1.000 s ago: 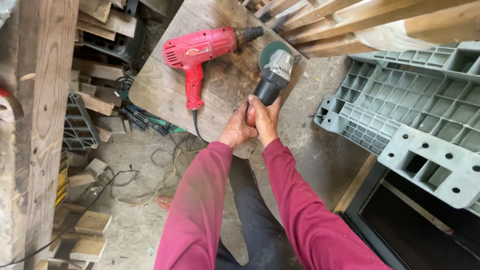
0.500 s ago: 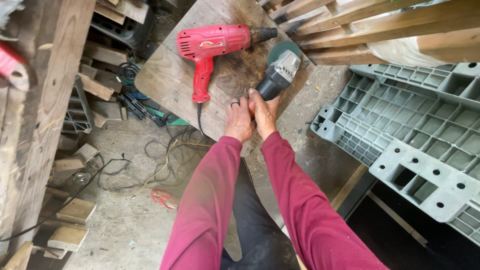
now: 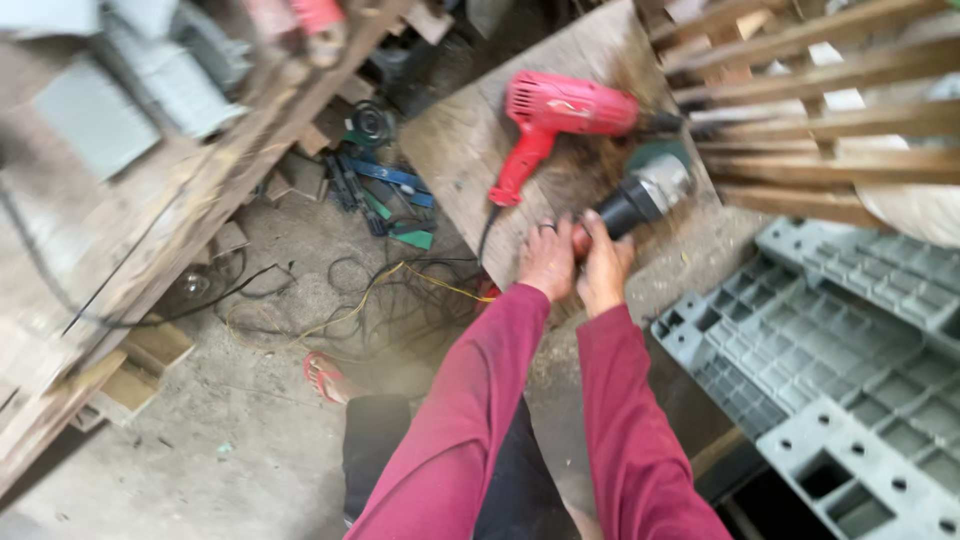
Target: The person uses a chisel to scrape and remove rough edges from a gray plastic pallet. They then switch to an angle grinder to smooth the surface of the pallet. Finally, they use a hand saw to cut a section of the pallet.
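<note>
Holding the angle grinder (image 3: 640, 197) by its black body, we have our left hand (image 3: 547, 258) and right hand (image 3: 603, 262) clamped together round it on the wooden surface (image 3: 460, 140), just below the red drill (image 3: 560, 115); our view has swung left since.

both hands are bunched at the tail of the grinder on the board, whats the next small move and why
Probably slide the left hand forward along the angle grinder body. Both it and the right hand crowd the rear end, so the head lies unsupported on the wooden board. The red drill lies close beside it, so lift clear of that.
</note>
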